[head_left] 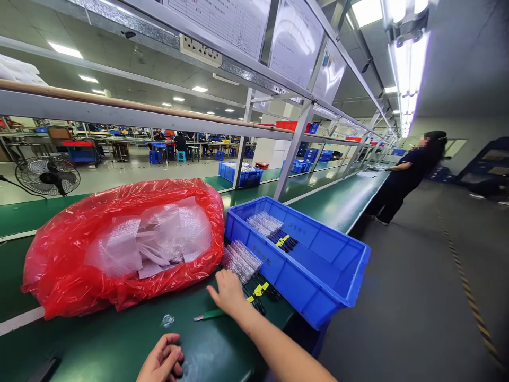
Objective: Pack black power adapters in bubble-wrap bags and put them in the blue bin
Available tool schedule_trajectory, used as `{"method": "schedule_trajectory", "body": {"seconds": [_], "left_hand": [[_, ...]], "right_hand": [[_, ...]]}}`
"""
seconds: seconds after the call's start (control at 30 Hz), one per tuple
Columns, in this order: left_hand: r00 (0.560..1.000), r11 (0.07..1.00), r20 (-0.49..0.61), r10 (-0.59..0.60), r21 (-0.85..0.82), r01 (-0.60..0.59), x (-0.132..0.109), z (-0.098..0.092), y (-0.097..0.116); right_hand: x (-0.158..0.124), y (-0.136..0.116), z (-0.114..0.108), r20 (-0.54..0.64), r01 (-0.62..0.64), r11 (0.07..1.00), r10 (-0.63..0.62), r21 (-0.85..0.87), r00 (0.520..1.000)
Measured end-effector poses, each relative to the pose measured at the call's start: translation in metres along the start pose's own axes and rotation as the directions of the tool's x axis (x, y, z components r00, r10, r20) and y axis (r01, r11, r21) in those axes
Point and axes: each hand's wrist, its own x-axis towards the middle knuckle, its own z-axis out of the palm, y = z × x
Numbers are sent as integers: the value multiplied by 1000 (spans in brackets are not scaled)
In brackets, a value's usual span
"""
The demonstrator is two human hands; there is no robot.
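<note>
My right hand reaches over the bench to the near end of a row of bubble-wrapped pieces. Its thumb stands apart and the fingertips bend down beside the wrap; I see nothing held. Black cables with yellow labels stick out of these pieces. Under my right wrist lies a green-handled cutter, its blade pointing left. Low in the view, my left hand hovers over the bench with loosely curled fingers, holding nothing visible. A small scrap of clear plastic lies above it.
A big red plastic bag holding bubble-wrap bags fills the left. The blue crate on the right holds more wrapped pieces. A fan, metal uprights and a standing person are farther off.
</note>
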Motion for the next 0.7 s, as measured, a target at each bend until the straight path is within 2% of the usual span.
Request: {"method": "schedule_trajectory", "body": {"seconds": [0.17,0.27,0.33,0.4,0.53,0.7], "left_hand": [[997,949,-39,71,312,-55,-8,4,1],[995,825,39,91,556,-98,-13,8,5],[994,739,73,76,665,-105,-13,7,7],[994,707,82,68,700,-106,-10,6,6],[995,721,70,77,685,-104,-6,4,1],[998,820,4,67,570,-57,-10,8,2]], "right_hand": [[11,34,-24,-167,-136,991,133,-6,977],[27,46,-25,-225,-214,977,205,-19,953],[43,49,-23,-223,-257,966,244,-32,944],[57,49,-20,-205,-296,954,281,-46,938],[69,51,-17,-191,-379,923,361,-67,913],[66,59,-21,-180,-393,912,370,-118,911]]}}
